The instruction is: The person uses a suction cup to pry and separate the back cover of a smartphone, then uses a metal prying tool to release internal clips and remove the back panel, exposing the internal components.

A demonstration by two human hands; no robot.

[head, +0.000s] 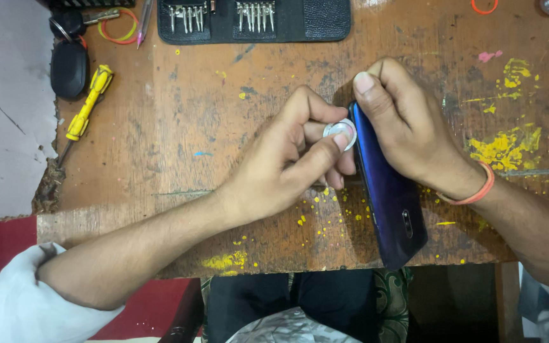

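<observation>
Your right hand (408, 127) stands a dark blue phone (389, 197) on its long edge on the paint-spattered wooden bench (223, 127), thumb hooked over the top corner at 12 o'clock and palm braced along the back, a grip closed firmly on the handset so that it seems unlikely to tip or slide. Your left hand (287, 159) comes in from 9 o'clock, thumb and forefinger pinched tight on a small round silvery disc (340, 132) pressed against the phone's upper edge; whether its rim sits in the seam you cannot tell from here. Holding the phone upright puts that edge at fingertip height and appears to let each hand push against the other. The phone's lower end, at 6 o'clock, overhangs the near edge of the bench, so there is little room to draw it toward you. Open wood lies at 9 to 11 o'clock of the hands, speckled with yellow paint. Well apart, at 12 o'clock, an open black case of screwdriver bits (255, 19) lies along the far edge. At 10 o'clock, near the left edge, a yellow-handled screwdriver (87, 111) rests beside a black key fob (69, 67), with orange and yellow rubber bands (119, 28) just beyond. An orange band (478, 190) circles your right wrist.
</observation>
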